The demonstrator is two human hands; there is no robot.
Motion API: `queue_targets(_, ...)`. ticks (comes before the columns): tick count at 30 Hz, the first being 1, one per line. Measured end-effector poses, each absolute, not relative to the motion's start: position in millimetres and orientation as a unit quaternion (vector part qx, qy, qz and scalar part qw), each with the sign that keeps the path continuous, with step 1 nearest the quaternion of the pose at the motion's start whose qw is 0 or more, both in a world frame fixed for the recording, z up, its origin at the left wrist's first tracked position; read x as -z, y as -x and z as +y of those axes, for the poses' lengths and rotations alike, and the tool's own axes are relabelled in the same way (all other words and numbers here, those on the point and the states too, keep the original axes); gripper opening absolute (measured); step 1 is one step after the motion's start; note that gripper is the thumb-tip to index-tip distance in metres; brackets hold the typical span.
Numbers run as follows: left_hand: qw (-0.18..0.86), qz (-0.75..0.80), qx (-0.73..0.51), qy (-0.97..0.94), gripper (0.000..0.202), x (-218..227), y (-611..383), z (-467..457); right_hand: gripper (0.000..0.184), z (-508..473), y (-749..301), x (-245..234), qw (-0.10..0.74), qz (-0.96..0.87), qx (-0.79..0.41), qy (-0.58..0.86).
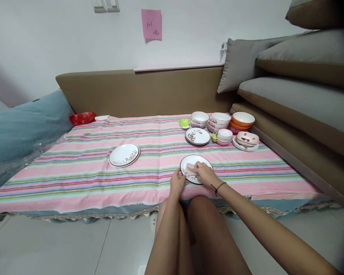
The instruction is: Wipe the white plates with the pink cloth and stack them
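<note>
A white plate (199, 159) with a dark rim was held at its near-left edge by the left hand (179, 183), the thumb laid over the rim. A pale cloth (190, 169) was gripped in the right hand (204, 173) and pressed to the plate's upper face. The plate was located near the front of a striped sheet (83, 187). Farther back, two stacked plates (123, 155) were seen to the left; dark-rimmed plates (199, 134) and small bowls (225, 133) were stacked behind the hands. Orange bowls (242, 121) were placed beyond, at the right.
</note>
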State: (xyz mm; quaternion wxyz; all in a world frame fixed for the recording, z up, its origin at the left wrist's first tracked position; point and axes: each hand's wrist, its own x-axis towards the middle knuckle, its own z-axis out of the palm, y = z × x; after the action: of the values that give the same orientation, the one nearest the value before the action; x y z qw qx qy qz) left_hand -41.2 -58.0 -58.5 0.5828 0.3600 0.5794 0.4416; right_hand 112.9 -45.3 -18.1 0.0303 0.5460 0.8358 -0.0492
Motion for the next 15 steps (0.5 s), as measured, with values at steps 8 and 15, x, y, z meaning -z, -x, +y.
queue_targets(8,0.606,0.561,-0.443,-0.348,0.042,51.7,40.5,-61.3,0.051,-64.2,-147.6,8.7,0.060,0.788,0.005,-0.612)
queue_targets(15,0.623,0.553,-0.444,-0.330,0.043,49.8,39.5,-63.3,0.055,-17.5,-96.8,20.2,0.039,0.762,-0.010,-0.647)
